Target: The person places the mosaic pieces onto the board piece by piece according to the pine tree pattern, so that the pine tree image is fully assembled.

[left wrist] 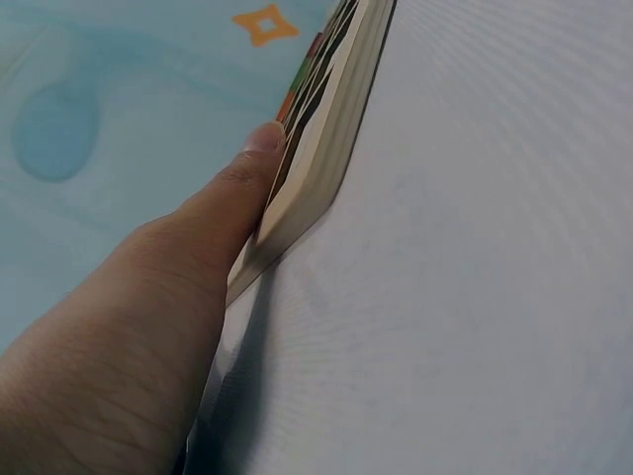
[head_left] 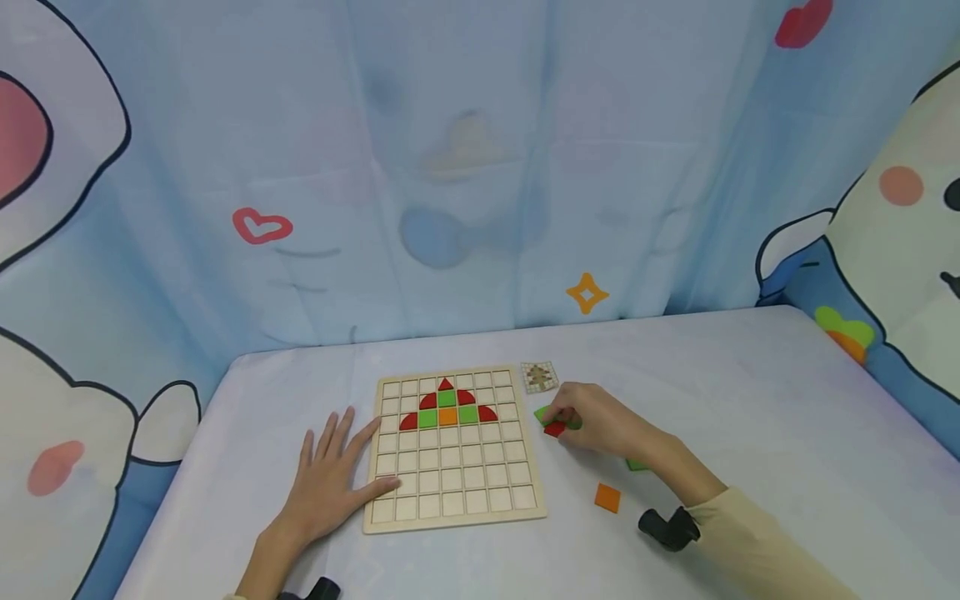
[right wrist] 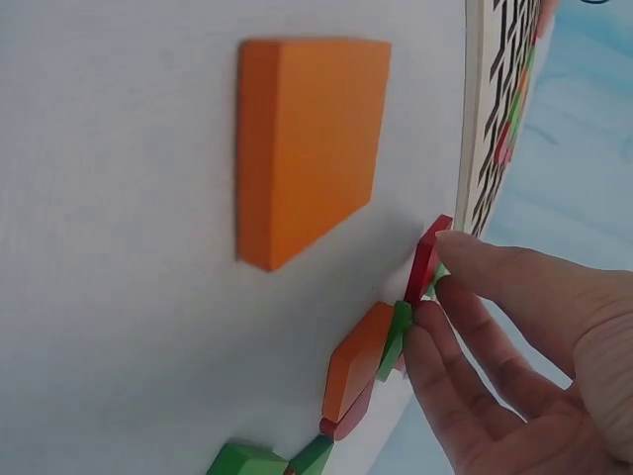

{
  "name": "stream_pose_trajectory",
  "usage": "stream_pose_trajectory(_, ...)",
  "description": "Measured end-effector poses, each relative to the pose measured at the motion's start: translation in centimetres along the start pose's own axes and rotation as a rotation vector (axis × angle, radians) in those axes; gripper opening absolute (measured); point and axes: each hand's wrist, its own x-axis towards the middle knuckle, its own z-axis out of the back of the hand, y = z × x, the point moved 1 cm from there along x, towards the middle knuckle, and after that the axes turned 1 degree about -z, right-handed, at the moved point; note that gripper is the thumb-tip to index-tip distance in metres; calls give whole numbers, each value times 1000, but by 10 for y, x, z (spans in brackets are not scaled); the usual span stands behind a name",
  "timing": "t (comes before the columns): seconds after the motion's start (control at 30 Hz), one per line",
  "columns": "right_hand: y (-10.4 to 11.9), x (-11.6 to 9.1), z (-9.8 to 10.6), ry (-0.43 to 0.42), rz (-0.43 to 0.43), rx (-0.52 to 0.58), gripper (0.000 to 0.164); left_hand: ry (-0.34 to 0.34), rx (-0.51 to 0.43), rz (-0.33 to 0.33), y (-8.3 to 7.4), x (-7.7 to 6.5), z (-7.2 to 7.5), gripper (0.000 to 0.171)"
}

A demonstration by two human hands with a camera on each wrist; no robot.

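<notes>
A wooden grid board (head_left: 450, 527) lies on the table with red, green and orange pieces set in its upper rows, a red triangle (head_left: 446, 384) topmost. My left hand (head_left: 326, 479) is spread flat at the board's left side, its thumb over the frame and its index fingertip at the edge. The left wrist view shows the thumb (left wrist: 247, 178) resting on the board's rim. Right of the board, my right hand (head_left: 596, 417) pinches a red piece (right wrist: 427, 259) between thumb and fingers. Green pieces (right wrist: 396, 336) lie right by those fingers, partly hidden.
A small pattern card (head_left: 539, 377) lies off the board's upper right corner. An orange square (head_left: 607, 498) sits nearer the front, and a green piece (head_left: 636, 465) shows under the right wrist. Behind the table hangs a blue printed curtain (head_left: 465, 183).
</notes>
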Motion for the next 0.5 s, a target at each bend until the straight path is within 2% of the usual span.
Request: stream_pose_trajectory(0.5,0,3,-10,-26,-60,-32,20,-13,10,-4,0,-1,1,93)
